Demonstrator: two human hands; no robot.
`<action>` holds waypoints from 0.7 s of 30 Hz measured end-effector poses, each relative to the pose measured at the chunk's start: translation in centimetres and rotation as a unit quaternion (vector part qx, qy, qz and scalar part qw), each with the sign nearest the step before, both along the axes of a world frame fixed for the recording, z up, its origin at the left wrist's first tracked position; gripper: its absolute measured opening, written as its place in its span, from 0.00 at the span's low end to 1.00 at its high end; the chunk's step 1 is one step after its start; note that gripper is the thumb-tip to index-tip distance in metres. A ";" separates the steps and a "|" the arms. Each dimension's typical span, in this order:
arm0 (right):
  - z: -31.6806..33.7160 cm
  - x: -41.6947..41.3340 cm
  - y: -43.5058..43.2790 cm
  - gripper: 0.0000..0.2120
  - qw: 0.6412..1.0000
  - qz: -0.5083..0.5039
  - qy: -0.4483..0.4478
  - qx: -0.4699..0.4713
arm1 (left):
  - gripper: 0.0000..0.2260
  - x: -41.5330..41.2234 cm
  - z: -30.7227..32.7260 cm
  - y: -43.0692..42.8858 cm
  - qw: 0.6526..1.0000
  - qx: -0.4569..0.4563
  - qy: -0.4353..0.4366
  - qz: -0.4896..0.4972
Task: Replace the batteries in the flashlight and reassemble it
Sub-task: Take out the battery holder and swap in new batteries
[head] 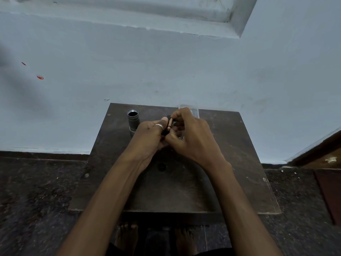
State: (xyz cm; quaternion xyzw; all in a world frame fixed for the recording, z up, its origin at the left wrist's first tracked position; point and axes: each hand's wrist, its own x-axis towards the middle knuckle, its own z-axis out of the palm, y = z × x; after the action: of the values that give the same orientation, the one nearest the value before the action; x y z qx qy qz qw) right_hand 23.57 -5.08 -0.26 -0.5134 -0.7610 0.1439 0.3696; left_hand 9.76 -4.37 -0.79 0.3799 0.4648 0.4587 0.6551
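Observation:
The grey flashlight body [133,120] stands upright at the back left of the small dark table [230,163], its open end facing up. Both hands meet just right of it, above the table. My left hand [150,137], wearing a ring, and my right hand [190,137] together hold a copper-and-black battery [169,126] and a black holder part [175,120], mostly hidden by the fingers. A small metal piece [180,138] shows under my right hand.
A clear plastic container [191,110] sits at the table's back edge behind my right hand. A pale blue wall rises directly behind the table. Dark speckled floor surrounds it, and a wooden door frame [323,150] is at the right.

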 end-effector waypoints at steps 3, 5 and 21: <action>0.0 -0.1 -0.1 0.09 1.000 0.001 -0.025 0.006 | 0.16 0.0 0.0 0.0 1.000 -0.005 -0.013 0.004; 0.0 -0.1 -0.1 0.09 0.999 0.007 -0.040 0.008 | 0.16 0.0 0.2 0.0 1.000 -0.009 -0.019 0.008; 0.4 0.4 0.6 0.11 0.982 -0.109 0.154 -0.025 | 0.14 0.4 0.8 -0.1 0.998 -0.041 -0.045 0.011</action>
State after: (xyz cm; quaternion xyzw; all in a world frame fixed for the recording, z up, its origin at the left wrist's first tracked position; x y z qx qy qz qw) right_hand 23.94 -4.45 0.17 -0.5742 -0.6306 0.1987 0.4829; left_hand 10.20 -4.47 0.06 0.3266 0.4571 0.4633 0.6854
